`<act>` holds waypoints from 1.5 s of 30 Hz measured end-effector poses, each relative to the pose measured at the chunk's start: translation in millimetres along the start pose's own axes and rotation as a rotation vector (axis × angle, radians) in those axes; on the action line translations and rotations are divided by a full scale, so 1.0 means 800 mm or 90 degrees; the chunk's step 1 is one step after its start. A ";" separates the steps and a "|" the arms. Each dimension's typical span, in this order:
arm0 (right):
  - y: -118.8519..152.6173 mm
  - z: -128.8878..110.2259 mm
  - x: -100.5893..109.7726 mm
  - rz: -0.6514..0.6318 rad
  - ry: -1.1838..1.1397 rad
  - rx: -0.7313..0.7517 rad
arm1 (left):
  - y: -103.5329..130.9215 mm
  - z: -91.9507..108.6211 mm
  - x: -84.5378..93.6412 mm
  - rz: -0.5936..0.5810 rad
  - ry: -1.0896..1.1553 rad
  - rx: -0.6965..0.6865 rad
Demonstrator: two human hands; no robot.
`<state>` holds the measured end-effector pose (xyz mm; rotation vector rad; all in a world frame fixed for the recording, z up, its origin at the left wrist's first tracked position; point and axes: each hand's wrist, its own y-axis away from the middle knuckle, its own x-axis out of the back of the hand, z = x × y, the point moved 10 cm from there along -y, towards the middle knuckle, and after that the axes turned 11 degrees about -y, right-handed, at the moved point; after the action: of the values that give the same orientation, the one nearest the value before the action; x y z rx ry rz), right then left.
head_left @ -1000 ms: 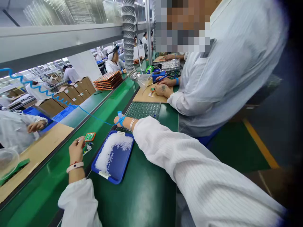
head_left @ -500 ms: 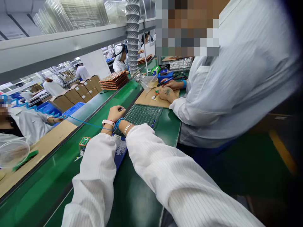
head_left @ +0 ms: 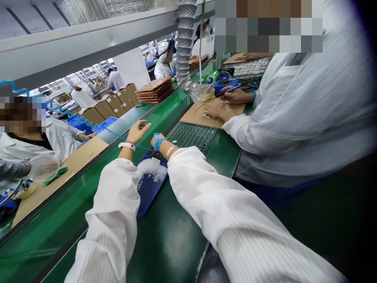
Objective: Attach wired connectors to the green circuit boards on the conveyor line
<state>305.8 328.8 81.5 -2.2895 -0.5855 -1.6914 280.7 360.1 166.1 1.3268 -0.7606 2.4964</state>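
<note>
A: What's the biggest thing there?
B: The smooth green belt [head_left: 73, 194], running slantwise beside a glossy green worktop [head_left: 179, 236].
A: And over those?
B: Two loose white sleeves [head_left: 226, 200], finely ribbed and creased along the forearms.
A: Where are the trays?
B: Both on the worktop. The flat pocketed tray [head_left: 193, 135], a shiny grid of small cells, lies just beyond the right hand. The blue plastic tray [head_left: 150, 194], rectangular with a raised rim, sits nearer, partly behind the left sleeve.
A: The hands?
B: The left hand [head_left: 138, 131] is over the belt, thumb and fingers spread. The right hand [head_left: 155, 141] is at the pocketed tray's near end; its fingertips are hidden, so I can't tell its grip.
A: Anything smaller?
B: A blue wrist strap [head_left: 159, 142], thin silver bangles [head_left: 171, 151], and tiny white pellets [head_left: 153, 169] heaped in the blue tray's far end.
</note>
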 end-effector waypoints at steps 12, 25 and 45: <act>0.000 0.025 -0.025 -0.064 0.185 -0.104 | 0.267 -0.334 0.106 -0.061 -0.345 0.386; -0.004 0.044 -0.023 -0.074 0.174 -0.147 | 0.274 -0.336 0.105 -0.136 -0.415 0.322; -0.009 -0.115 0.013 -0.075 0.236 0.020 | 0.517 -0.044 0.041 -0.301 -0.300 -0.109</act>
<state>226.4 299.1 119.4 -1.8806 -0.6666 -2.0775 66.0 27.7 35.4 1.8036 -0.6306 1.7391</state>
